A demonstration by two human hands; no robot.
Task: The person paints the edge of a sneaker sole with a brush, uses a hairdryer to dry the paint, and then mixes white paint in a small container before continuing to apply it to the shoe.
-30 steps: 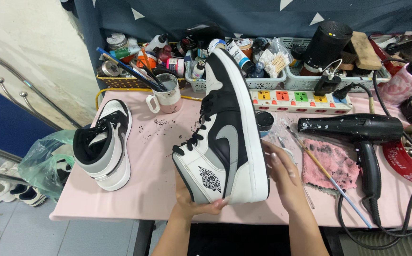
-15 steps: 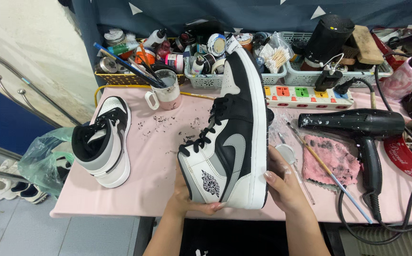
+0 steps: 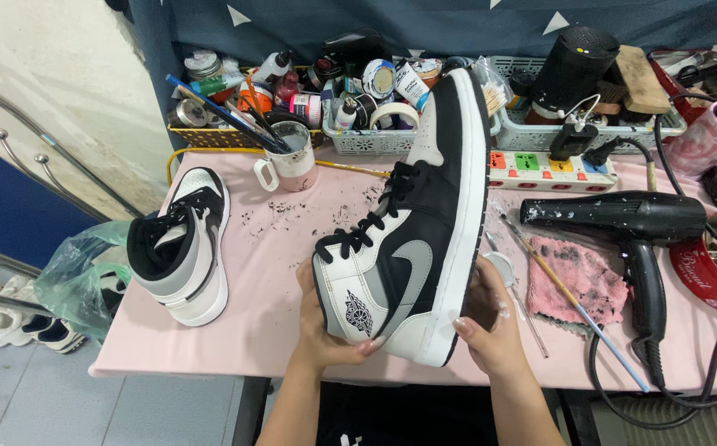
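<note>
Both my hands hold a black, white and grey high-top sneaker (image 3: 412, 231) on its side above the pink table (image 3: 267, 297), toe pointing away. My left hand (image 3: 319, 326) grips the ankle collar from the left, thumb under the heel. My right hand (image 3: 486, 318) presses against the white sole near the heel. The black laces face left. The matching second sneaker (image 3: 183, 245) stands upright near the table's left edge, apart from both hands.
A black hair dryer (image 3: 622, 227) with its cord lies at right, beside a stained pink cloth (image 3: 577, 281) and a thin brush (image 3: 573, 306). A mug of brushes (image 3: 288, 157), baskets of paint bottles, a power strip (image 3: 552, 172) line the back. Plastic bag (image 3: 78, 272) hangs left.
The sneaker has been lifted a little and tilted more onto its side, sole toward my right hand. My hands shifted slightly with it; the other shoe stayed put.
</note>
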